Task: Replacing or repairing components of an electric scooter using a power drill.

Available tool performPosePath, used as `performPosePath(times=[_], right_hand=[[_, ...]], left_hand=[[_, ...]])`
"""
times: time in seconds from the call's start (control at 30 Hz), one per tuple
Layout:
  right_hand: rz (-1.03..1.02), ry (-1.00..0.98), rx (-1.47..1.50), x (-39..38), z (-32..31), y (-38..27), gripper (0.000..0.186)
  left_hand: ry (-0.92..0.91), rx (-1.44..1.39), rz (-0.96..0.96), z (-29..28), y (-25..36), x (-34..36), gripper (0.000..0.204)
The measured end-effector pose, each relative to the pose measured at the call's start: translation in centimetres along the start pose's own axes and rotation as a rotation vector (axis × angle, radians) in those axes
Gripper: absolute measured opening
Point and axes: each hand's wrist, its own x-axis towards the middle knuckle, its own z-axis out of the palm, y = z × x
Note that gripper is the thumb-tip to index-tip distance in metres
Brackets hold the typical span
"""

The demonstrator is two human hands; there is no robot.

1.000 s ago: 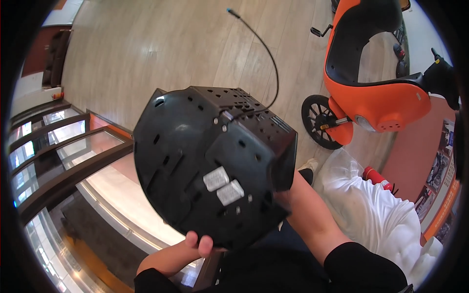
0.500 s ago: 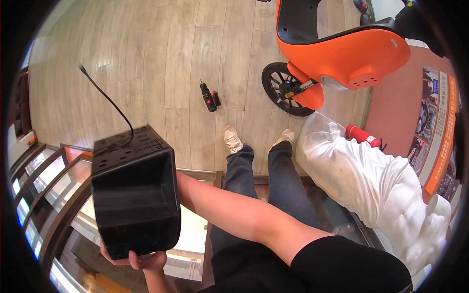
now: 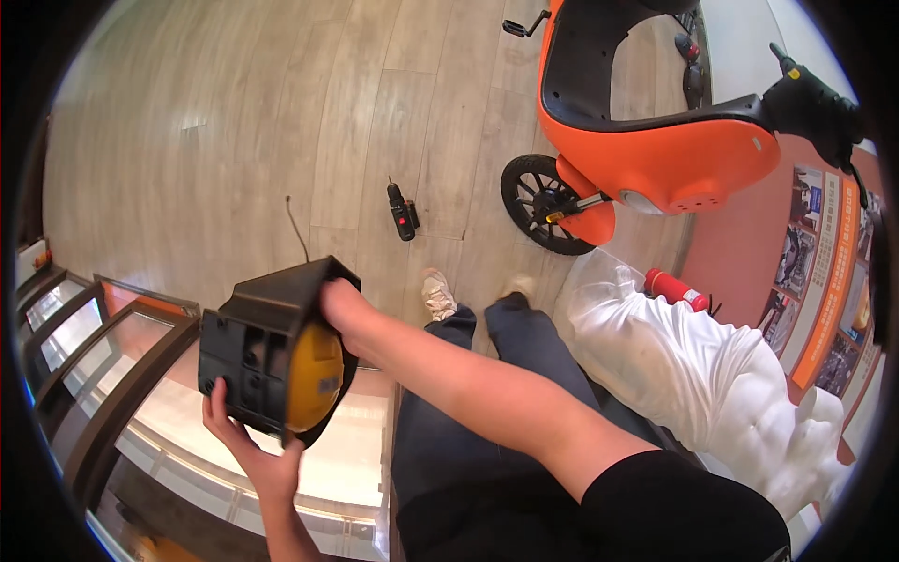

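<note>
A black plastic box [image 3: 257,323] is up in the air at the lower left, tilted, with its ribbed side toward me. A rounded yellow panel [image 3: 316,375] shows within its right-hand end. From the box's top a thin cable [image 3: 296,228] sticks up. My left hand [image 3: 255,440] holds the box from below, thumb at the bottom corner beside the yellow panel and fingers on the ribbed side. Across my body, my right hand [image 3: 339,302] holds the box at its upper right rim; its fingers are hidden by the box.
A cordless drill [image 3: 402,214] lies on the wood floor ahead of my feet. An orange scooter [image 3: 646,140] stands at the upper right. Below it are a red fire extinguisher [image 3: 676,289] and a white-draped form [image 3: 693,365]. Dark-framed glass panels [image 3: 122,365] are at the left.
The box has been turned, so its hollow black front is gone from sight and its ribbed side and yellow panel show. My left hand has shifted along its bottom.
</note>
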Motion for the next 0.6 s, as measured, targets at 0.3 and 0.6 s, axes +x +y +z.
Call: performPosePath(times=[0.3, 0.6], right_hand=[[0.005, -0.174, -0.462, -2.7, -11.9, -17.7, 0.026], [-0.139, 0.492, 0.019, 19.1, -38.7, -23.5, 0.023]], left_hand=[[-0.125, -1.004, -0.914, 0.0, -8.4, 4.2, 0.081], [0.164, -1.378, -0.850, 5.9, -4.8, 6.5, 0.055]])
